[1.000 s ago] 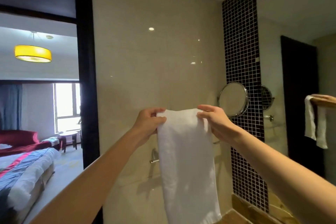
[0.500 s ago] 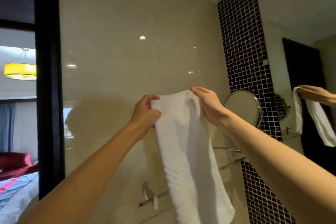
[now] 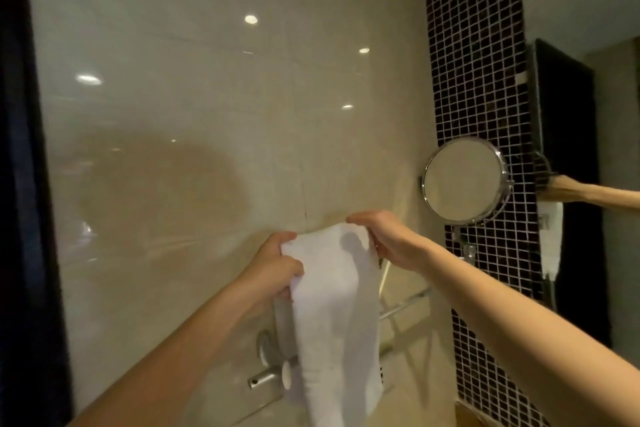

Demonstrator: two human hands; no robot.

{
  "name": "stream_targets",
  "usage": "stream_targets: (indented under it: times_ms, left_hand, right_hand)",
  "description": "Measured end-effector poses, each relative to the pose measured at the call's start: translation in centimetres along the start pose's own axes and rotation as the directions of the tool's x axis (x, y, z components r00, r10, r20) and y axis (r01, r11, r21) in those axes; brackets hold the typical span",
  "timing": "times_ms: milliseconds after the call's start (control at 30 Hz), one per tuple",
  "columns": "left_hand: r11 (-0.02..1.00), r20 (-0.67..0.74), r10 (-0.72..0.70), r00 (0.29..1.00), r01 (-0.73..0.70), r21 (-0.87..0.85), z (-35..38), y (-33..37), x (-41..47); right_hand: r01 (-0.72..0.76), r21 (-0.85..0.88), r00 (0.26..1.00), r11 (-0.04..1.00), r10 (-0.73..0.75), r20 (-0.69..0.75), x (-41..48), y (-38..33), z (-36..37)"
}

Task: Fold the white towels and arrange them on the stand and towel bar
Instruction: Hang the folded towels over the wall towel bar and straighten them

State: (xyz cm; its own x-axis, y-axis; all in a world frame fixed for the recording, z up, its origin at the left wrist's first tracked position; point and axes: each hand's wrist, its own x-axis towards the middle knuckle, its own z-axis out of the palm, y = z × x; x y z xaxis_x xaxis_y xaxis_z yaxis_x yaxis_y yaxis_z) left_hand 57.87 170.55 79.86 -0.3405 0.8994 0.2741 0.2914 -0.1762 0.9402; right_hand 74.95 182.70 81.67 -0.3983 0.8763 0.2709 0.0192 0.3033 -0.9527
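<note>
White towel (image 3: 332,305), soft, light and limp, is hanging at 6 o'clock of the view, in front of the towel bar (image 3: 266,376). Left grip (image 3: 273,267) and right grip (image 3: 384,239) are clasping its upper corners, judged the best places to hold it.

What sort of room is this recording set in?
Most likely a bathroom: a round mirror is mounted by a black mosaic tile strip, a metal towel bar is fixed to the glossy beige wall, and the left hand and right hand hold a white towel.
</note>
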Motion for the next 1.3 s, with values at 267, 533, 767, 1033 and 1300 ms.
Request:
stream_targets:
  times_ms: [267, 533, 767, 1033, 1300]
  left_hand:
    - [0.967, 0.082, -0.246, 0.966, 0.240, 0.083, 1.2, -4.5, -0.7]
    - [0.934, 0.001, -0.027, 1.000, 0.025, 0.356, 3.0, -7.4, -1.7]
    - [0.708, 0.028, 0.178, 0.984, -0.148, 0.690, 3.3, -10.5, -2.3]
    - [0.478, 0.078, 0.202, 0.976, -0.168, 0.862, 3.6, -10.8, -2.7]
    - [0.404, 0.205, 0.261, 0.943, -0.300, 0.864, 4.1, -11.8, -2.0]
  right_hand:
    - [-0.167, -0.296, 0.985, 0.941, 0.150, -0.080, -0.9, 6.2, 0.7]
    - [-0.228, -0.400, 0.973, 0.888, 0.195, -0.121, -1.7, 8.8, 0.6]
    - [-0.149, -0.522, 0.987, 0.840, 0.097, -0.126, -1.5, 11.3, 0.7]
    - [0.089, -0.705, 0.995, 0.704, -0.030, 0.095, -3.0, 12.2, 1.3]
    - [0.428, -0.858, 0.902, 0.285, -0.191, 0.387, -5.1, 12.8, 2.1]
